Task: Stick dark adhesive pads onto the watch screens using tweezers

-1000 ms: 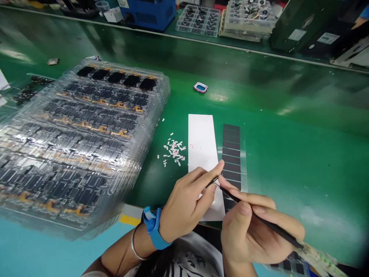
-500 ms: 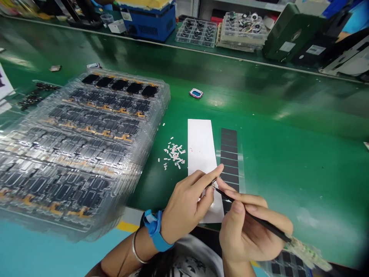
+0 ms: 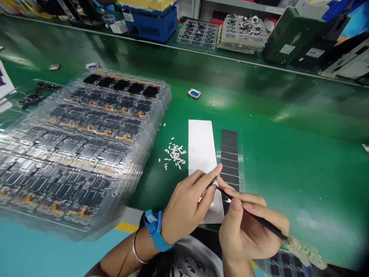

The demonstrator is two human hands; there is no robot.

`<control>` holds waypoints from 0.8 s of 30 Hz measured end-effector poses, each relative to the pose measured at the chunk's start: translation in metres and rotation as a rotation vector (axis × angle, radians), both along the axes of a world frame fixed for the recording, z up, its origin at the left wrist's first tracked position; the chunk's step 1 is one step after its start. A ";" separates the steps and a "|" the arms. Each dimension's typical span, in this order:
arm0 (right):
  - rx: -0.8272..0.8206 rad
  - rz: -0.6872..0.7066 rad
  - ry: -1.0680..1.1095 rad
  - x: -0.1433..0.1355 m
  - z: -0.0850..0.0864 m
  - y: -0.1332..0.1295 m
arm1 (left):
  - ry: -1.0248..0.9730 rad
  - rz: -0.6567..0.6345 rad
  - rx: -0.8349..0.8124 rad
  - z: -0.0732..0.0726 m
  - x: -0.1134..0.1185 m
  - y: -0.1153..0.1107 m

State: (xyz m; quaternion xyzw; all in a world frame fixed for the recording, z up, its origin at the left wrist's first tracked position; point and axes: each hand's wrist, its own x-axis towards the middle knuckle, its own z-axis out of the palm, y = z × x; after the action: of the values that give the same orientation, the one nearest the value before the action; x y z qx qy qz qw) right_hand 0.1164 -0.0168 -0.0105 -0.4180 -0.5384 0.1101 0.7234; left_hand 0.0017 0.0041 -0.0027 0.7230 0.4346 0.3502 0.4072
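My left hand (image 3: 187, 202), with a blue wrist strap (image 3: 155, 231), pinches a small dark flat part (image 3: 211, 183) between thumb and fingers. Most of that part is hidden by the fingertips. In my right hand (image 3: 250, 227) are slim black tweezers (image 3: 263, 222), their back end wrapped in clear tape. The tweezer tip meets the dark part at my left fingertips. Under both hands lies a white paper strip (image 3: 201, 142). Right of it is a clear sheet with a column of black rectangular pieces (image 3: 230, 156). Left of the paper, small white scraps (image 3: 175, 152) lie in a loose heap.
Stacked clear trays (image 3: 100, 142) of dark screens with orange flex cables fill the left side. A small blue-centred frame (image 3: 194, 93) lies on the green bench (image 3: 288, 154). A blue machine (image 3: 150, 23) and parts trays (image 3: 197, 34) stand on the back ledge.
Both hands keep nearly the same pose. My right hand and the tweezers have shifted very slightly left; the view has moved a little.
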 end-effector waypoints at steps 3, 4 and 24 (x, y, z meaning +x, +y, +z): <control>0.010 0.005 0.008 0.000 0.000 0.001 | 0.009 0.000 0.001 0.000 0.000 0.000; 0.007 -0.003 0.006 0.001 0.000 0.001 | 0.013 0.001 0.000 0.000 0.000 0.000; -0.570 0.538 -0.550 0.040 0.047 0.023 | -0.292 0.200 -0.050 0.009 -0.007 -0.009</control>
State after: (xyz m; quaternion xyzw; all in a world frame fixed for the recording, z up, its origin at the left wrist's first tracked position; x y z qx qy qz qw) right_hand 0.1561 0.0058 0.0364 -0.4590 -0.7473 0.3220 0.3566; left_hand -0.0050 -0.0051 0.0059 0.6073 0.4492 0.4791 0.4471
